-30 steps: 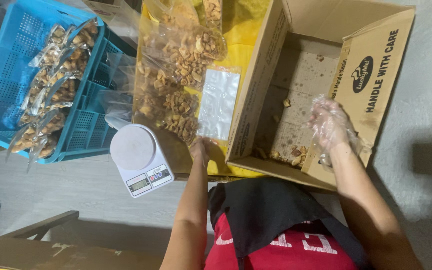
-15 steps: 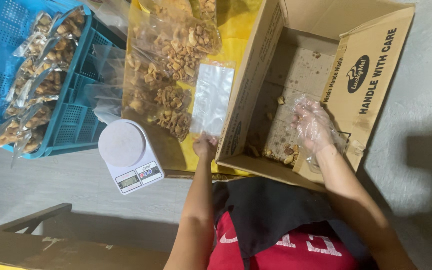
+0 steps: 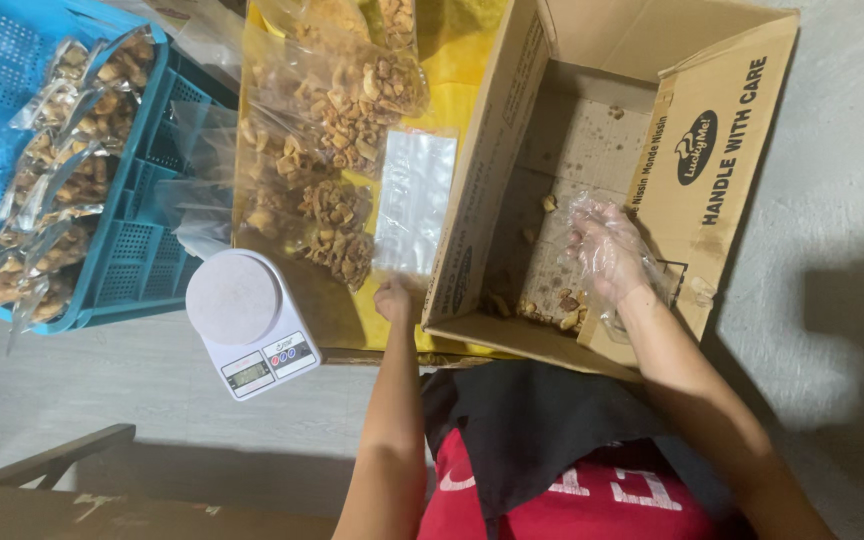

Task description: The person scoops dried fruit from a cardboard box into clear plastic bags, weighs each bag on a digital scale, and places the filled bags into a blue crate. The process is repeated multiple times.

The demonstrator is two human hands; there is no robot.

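Clear flat plastic pouch [image 3: 414, 200] pinched at bottom edge by our left hand [image 3: 394, 298], lying on yellow sheet beside open brown cardboard box [image 3: 712, 150]. Our right hand [image 3: 607, 250], in thin clear glove, fingers spread loose, now lower in box over fried snack pieces [image 3: 562, 305]. White kitchen scale [image 3: 250, 325] nearer us than before; view shifted.

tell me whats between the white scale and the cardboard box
In the head view, the left hand holding an empty clear bag lies between the white scale and the cardboard box, over a yellow sheet.
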